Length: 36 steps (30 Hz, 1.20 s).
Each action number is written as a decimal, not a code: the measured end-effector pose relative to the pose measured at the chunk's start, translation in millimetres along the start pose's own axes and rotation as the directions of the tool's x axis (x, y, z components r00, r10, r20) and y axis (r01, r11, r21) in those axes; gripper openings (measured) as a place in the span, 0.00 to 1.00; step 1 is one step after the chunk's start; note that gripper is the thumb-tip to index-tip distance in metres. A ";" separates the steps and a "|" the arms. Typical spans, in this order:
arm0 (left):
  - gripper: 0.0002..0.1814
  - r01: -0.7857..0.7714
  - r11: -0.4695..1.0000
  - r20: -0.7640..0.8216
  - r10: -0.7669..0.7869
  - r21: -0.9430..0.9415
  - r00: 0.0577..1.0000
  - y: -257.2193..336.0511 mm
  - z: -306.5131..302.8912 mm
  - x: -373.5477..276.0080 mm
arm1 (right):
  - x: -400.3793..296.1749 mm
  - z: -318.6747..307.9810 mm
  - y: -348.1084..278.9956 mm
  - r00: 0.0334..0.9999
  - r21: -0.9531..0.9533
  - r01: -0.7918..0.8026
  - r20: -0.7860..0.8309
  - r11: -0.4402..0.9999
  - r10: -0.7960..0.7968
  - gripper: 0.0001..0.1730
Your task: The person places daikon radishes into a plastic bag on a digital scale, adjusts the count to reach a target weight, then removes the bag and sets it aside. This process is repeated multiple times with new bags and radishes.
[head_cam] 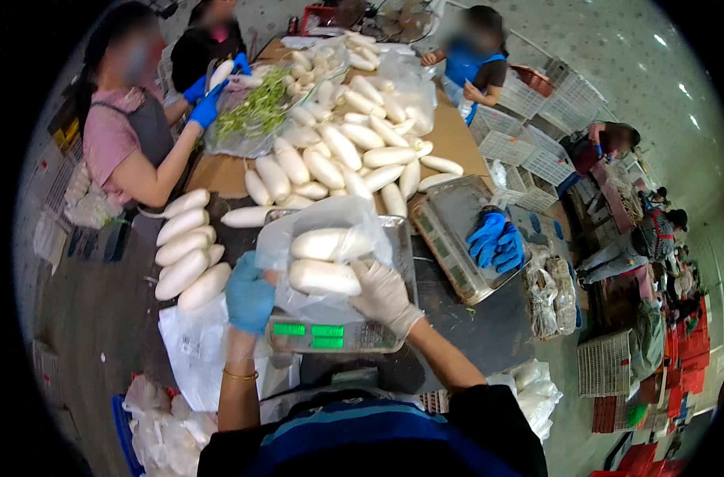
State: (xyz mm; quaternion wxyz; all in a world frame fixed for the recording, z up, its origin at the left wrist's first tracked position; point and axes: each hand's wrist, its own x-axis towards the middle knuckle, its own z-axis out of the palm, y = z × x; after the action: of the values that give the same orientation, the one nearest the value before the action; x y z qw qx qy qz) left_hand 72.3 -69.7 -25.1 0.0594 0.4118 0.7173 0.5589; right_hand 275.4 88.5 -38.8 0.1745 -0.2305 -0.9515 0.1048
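Two white radishes lie side by side in a clear plastic bag [287,238] over the metal pan of a digital scale [362,337] with lit green displays. My left hand [250,293], in a blue glove, grips the bag's left edge. My right hand [386,295], in a whitish glove, is closed round the right end of the nearer white radish [323,277]. Several white radishes [183,274] are stacked left of the scale. Flat plastic bags [195,352] lie beside my left wrist. Beyond the scale spreads a large heap of white radishes [338,146].
A second scale [457,232] at the right carries blue gloves [496,238]. Wrapped bundles [550,292] lie beyond it. Leafy greens [255,107] lie on plastic at the back left. A co-worker [129,119] stands left holding a radish; others stand at the far side. White crates [517,143] stand right.
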 end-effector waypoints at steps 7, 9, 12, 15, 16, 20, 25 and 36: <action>0.08 0.316 0.763 0.318 -0.153 -0.564 0.936 39.0 -0.9 -14.9 | 28.5 -32.9 -31.4 0.982 0.117 0.149 0.100 0.982 -0.161 0.37; 0.17 0.363 0.676 0.371 -0.141 -0.641 0.918 47.1 -9.3 -11.7 | 26.4 -14.6 -16.2 0.981 0.146 0.176 0.054 0.973 -0.186 0.40; 0.24 0.319 0.551 0.278 -0.159 -0.771 0.947 81.4 -23.9 2.5 | 16.1 -12.1 -6.4 0.982 0.079 0.160 0.086 0.984 -0.166 0.41; 0.33 0.272 0.679 0.254 -0.130 -0.682 0.959 59.4 -21.3 5.7 | 10.2 -22.4 -2.1 0.989 0.128 0.055 0.129 0.990 -0.072 0.43; 0.37 0.252 0.719 0.248 -0.114 -0.648 0.962 56.3 -21.7 6.3 | 7.9 -23.4 0.9 0.994 0.148 0.028 0.101 0.989 -0.043 0.44; 0.40 0.232 0.763 0.241 -0.102 -0.603 0.965 57.8 -10.0 6.5 | -2.2 -35.7 25.3 0.934 -0.110 -0.328 0.109 0.938 0.339 0.49; 0.40 0.204 0.791 0.259 -0.059 -0.576 0.964 53.9 -1.7 7.1 | -21.5 -59.5 59.9 0.952 0.010 -0.244 -0.186 0.970 0.241 0.32; 0.38 0.135 0.951 0.371 -0.023 -0.277 0.928 38.9 33.6 16.0 | 26.8 -53.0 -19.8 0.982 0.137 0.174 0.046 0.975 -0.182 0.26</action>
State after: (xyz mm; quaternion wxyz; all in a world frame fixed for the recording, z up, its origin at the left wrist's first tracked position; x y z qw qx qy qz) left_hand 100.6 -32.4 1.7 0.2752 0.4647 0.6175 0.5718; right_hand 265.3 90.3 23.0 0.1701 -0.1290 -0.9641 0.1581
